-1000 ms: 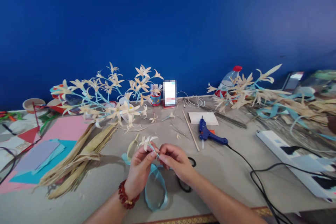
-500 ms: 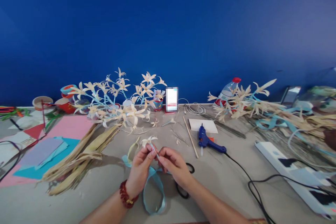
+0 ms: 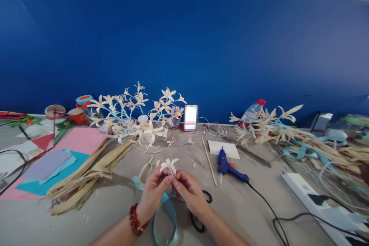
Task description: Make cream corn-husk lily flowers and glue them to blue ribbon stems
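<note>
Between my two hands stands a small cream flower (image 3: 169,165) with curled petals, its stem wrapped in pale blue. My left hand (image 3: 158,186) pinches the stem just under the petals. Close against it, my right hand (image 3: 188,188) has its thumb and fingers pinched at the lower stem, where a light blue tape shows. A loop of this blue tape (image 3: 155,223) hangs down onto the table below my hands. Black-handled scissors (image 3: 198,225) lie partly hidden beneath my right hand and wrist.
Cream flower branches (image 3: 123,111) stand at the back left, and more flowers (image 3: 268,123) lie back right. Dried husks (image 3: 83,177) and coloured paper (image 3: 83,140) lie left. A blue glue gun (image 3: 227,165), a wooden stick (image 3: 209,161) and a white power strip (image 3: 311,200) are right.
The camera view has tilted up, so the wall's top edge now shows. The right hand has drawn up close to the left, and the flower is more upright.
</note>
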The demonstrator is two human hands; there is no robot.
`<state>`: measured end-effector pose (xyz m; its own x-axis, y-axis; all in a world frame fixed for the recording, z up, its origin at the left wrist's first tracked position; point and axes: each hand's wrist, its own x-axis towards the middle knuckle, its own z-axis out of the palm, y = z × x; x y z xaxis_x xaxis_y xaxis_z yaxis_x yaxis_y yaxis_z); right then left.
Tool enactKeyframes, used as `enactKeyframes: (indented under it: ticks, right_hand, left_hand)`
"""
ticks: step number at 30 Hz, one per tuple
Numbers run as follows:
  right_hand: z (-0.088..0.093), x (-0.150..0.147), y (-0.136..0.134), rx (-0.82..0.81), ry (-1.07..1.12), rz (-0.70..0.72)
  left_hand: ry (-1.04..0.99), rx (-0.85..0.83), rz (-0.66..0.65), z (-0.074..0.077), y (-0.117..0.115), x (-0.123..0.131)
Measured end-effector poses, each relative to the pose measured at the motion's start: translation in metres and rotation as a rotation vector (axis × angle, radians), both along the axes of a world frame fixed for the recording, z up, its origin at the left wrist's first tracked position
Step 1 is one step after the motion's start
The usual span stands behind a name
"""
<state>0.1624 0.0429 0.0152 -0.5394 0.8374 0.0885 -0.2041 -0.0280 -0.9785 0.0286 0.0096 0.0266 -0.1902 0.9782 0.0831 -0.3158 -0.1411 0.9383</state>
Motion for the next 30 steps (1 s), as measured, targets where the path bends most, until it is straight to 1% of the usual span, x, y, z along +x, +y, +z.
enactKeyframes:
  ticks: [4,6,8,10,11,13,15,17,18,21,24,27,30]
  right_hand:
    - [0.009,0.004,0.003,0.014,-0.027,-0.040]
    - [0.014,0.008,0.007,-0.029,-0.006,-0.109]
    - [0.018,0.011,0.012,-0.090,0.028,-0.223]
    - [0.020,0.011,0.017,-0.122,0.054,-0.321]
    - [0.019,0.011,0.019,-0.130,0.057,-0.346]
    - [0.015,0.009,0.022,-0.142,0.051,-0.344]
    - [0.010,0.007,0.024,-0.148,0.043,-0.305]
    - [0.006,0.007,0.025,-0.141,0.050,-0.288]
    - [0.006,0.008,0.026,-0.133,0.057,-0.303]
    - [0.008,0.016,0.031,-0.087,0.094,-0.450]
    - [0.012,0.024,0.038,-0.040,0.144,-0.591]
    - [0.014,0.026,0.043,-0.022,0.216,-0.660]
    - [0.013,0.027,0.046,-0.059,0.357,-0.672]
  left_hand:
    - [0.375,0.148,0.144,0.002,0.001,-0.007]
    - [0.508,0.195,0.187,0.002,0.001,-0.009]
    - [0.570,0.207,0.189,-0.001,0.002,-0.011]
    - [0.568,0.193,0.190,-0.007,0.002,-0.011]
    - [0.554,0.177,0.194,-0.011,0.002,-0.011]
    - [0.521,0.139,0.206,-0.017,0.002,-0.010]
    - [0.526,0.124,0.193,-0.019,0.001,-0.009]
    - [0.582,0.162,0.138,-0.017,0.000,-0.008]
    - [0.619,0.196,0.096,-0.015,0.000,-0.007]
    - [0.695,0.284,0.009,-0.006,-0.001,-0.005]
    - [0.693,0.295,0.002,-0.002,0.001,-0.002]
    - [0.661,0.225,0.026,-0.007,0.005,-0.001]
    - [0.642,0.096,0.083,-0.018,0.012,-0.002]
